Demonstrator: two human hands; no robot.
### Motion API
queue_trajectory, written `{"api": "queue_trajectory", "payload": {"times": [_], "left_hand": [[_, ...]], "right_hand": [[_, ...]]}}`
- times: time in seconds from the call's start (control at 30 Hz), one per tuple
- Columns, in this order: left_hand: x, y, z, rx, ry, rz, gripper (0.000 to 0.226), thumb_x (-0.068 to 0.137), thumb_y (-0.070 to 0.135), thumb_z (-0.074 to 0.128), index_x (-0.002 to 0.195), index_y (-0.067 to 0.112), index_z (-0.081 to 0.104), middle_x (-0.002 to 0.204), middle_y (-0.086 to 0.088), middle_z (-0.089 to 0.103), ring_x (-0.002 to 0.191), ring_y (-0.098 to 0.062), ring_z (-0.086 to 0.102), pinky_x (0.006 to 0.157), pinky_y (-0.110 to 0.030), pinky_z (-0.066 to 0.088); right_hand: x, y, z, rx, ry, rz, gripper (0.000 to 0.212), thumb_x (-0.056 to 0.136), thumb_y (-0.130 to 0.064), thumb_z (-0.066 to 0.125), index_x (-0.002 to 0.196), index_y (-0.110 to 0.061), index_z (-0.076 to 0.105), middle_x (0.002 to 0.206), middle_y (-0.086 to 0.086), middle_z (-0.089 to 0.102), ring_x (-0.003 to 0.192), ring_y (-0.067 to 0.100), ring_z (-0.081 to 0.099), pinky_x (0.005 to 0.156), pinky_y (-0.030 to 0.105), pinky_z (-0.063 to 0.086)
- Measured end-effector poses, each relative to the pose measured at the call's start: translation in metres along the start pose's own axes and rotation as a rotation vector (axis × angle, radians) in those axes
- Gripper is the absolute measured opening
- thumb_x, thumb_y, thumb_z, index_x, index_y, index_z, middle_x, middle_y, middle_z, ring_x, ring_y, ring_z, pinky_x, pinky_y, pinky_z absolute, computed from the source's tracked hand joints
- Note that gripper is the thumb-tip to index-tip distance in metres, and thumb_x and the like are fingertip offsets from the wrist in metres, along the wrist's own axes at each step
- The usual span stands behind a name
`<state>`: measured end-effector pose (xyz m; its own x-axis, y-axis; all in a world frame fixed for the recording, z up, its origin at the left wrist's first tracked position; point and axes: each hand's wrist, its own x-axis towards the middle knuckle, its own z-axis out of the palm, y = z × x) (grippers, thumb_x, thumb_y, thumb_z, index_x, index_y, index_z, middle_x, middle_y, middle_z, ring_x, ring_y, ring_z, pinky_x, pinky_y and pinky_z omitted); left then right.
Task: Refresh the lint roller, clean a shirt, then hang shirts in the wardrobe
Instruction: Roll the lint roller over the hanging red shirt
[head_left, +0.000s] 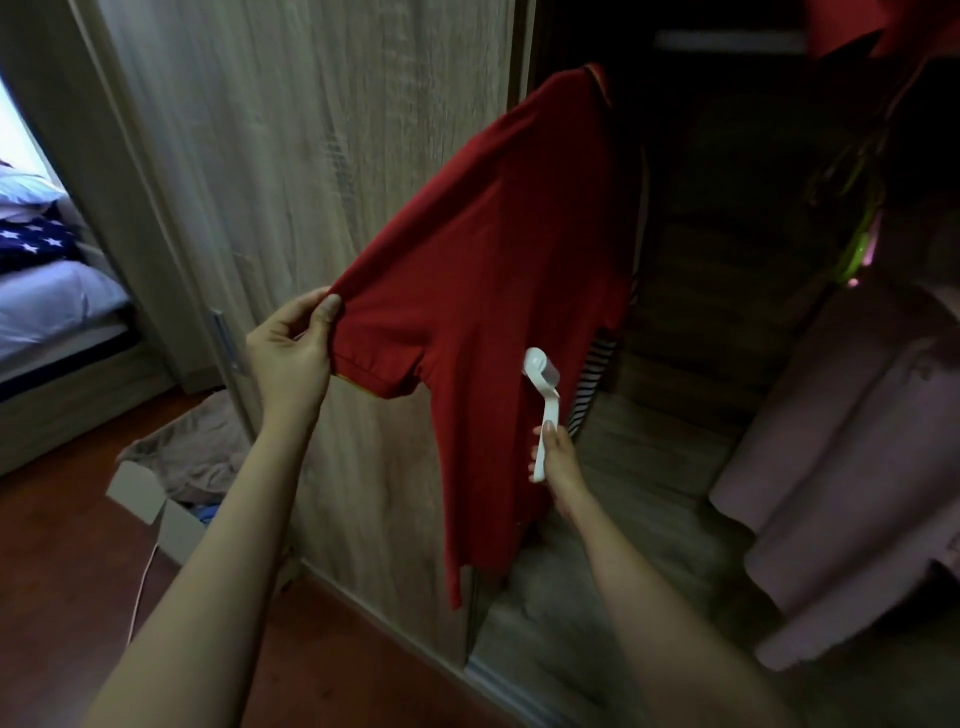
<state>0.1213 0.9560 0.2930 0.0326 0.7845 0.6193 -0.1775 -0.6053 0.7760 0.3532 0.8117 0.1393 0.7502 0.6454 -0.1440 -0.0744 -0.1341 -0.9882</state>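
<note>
A red polo shirt (498, 270) hangs at the open wardrobe's edge, its collar up near the top. My left hand (293, 345) pinches the end of its sleeve and pulls it out to the left. My right hand (558, 462) grips the white handle of a lint roller (543, 387), whose head rests against the shirt's body just under the sleeve. What holds the shirt up at the collar is hidden in the dark.
The wooden sliding wardrobe door (291, 156) stands behind the shirt. Inside hang a striped garment (592, 384) and a pale pink one (852, 467). An open cardboard box (171, 499) with cloth sits on the floor at left, and a bed (47, 306) lies beyond.
</note>
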Motion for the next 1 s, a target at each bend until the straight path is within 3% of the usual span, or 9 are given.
{"api": "queue_trajectory", "payload": {"times": [0.23,0.57,0.67,0.8,1.0], "left_hand": [[-0.026,-0.003,0.011,-0.043,-0.063,-0.092,0.015,0.09,0.011,0.065,0.105,0.01,0.067,0.074,0.027,0.07,0.076,0.008,0.064,0.075,-0.013,0.05],[-0.098,-0.017,0.055,-0.106,-0.303,-0.256,0.013,0.087,0.004,0.066,0.097,0.011,0.069,0.075,0.022,0.071,0.076,0.008,0.062,0.075,-0.011,0.049],[-0.12,-0.024,0.072,-0.094,-0.396,-0.314,0.014,0.086,0.008,0.068,0.1,0.006,0.07,0.078,0.015,0.072,0.078,0.0,0.064,0.078,-0.017,0.053],[-0.148,-0.033,0.091,-0.003,-0.466,-0.357,0.011,0.088,0.022,0.068,0.098,0.021,0.071,0.083,0.011,0.07,0.079,-0.002,0.066,0.08,-0.024,0.054],[-0.177,-0.052,0.121,0.0,-0.592,-0.473,0.011,0.093,0.028,0.061,0.092,0.027,0.072,0.083,0.003,0.074,0.087,-0.015,0.071,0.09,-0.045,0.055]], "right_hand": [[-0.028,-0.012,-0.02,0.026,0.121,-0.122,0.03,0.102,-0.035,0.033,0.104,-0.012,0.053,0.071,-0.001,0.047,0.059,0.01,0.045,0.052,0.022,0.04],[-0.082,0.003,-0.078,-0.092,0.345,-0.215,0.027,0.101,-0.033,0.036,0.102,-0.014,0.054,0.069,-0.001,0.049,0.059,0.011,0.047,0.056,0.024,0.04],[-0.096,0.008,-0.095,-0.118,0.399,-0.215,0.026,0.101,-0.033,0.036,0.103,-0.015,0.055,0.071,-0.002,0.053,0.061,0.01,0.05,0.059,0.023,0.042],[-0.115,0.014,-0.115,-0.124,0.429,-0.205,0.023,0.101,-0.031,0.037,0.101,-0.016,0.054,0.073,-0.003,0.053,0.062,0.01,0.05,0.058,0.021,0.041],[-0.148,0.03,-0.144,-0.138,0.56,-0.198,0.021,0.101,-0.026,0.04,0.095,-0.01,0.053,0.069,-0.001,0.053,0.054,0.0,0.049,0.05,0.008,0.038]]}}
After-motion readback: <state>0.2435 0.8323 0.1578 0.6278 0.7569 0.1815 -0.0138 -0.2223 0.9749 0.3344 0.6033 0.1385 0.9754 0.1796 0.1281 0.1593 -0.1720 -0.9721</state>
